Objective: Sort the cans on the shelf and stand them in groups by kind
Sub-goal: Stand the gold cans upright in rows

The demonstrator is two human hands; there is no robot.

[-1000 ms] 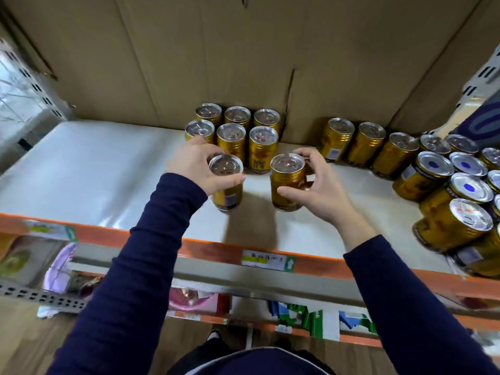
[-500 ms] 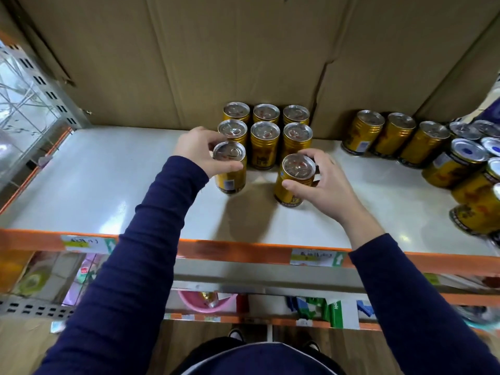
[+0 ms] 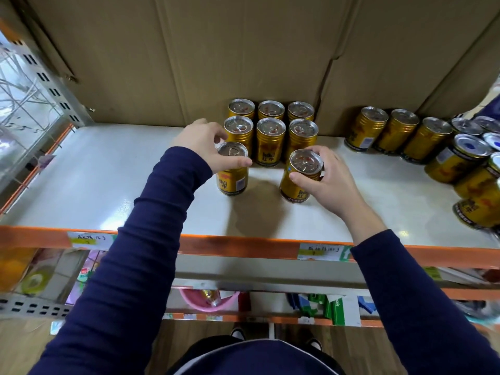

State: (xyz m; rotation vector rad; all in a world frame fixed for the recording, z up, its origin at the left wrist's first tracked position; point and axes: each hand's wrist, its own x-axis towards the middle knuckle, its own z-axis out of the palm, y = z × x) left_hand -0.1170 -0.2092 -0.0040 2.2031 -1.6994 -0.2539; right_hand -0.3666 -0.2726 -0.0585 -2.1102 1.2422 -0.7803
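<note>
Left hand (image 3: 205, 147) curled round the top rim of 1 short gold ribbed metal can with a plain silver pull-tab lid (image 3: 232, 171); right hand (image 3: 327, 182) pinching the upper wall of a 2nd matching gold can (image 3: 299, 182) between thumb and fingers. Both cans look seated on the white shelf board (image 3: 108, 180), behind the orange front rail (image 3: 243, 246). Step, as I read it: starting row 3 of the group. Just behind is a tight 2-by-3 block of identical gold cans (image 3: 270, 139). Held cans line up with its outer columns; middle slot is open. Next: slide both back flush without knocking row 2, then fetch 1 more. Farther right, 3 loose gold cans (image 3: 395, 131), plus gold cans with blue-dot lids (image 3: 460, 155), probably another kind, so keep them apart. Brown cardboard backing (image 3: 216, 50) limits depth.
</note>
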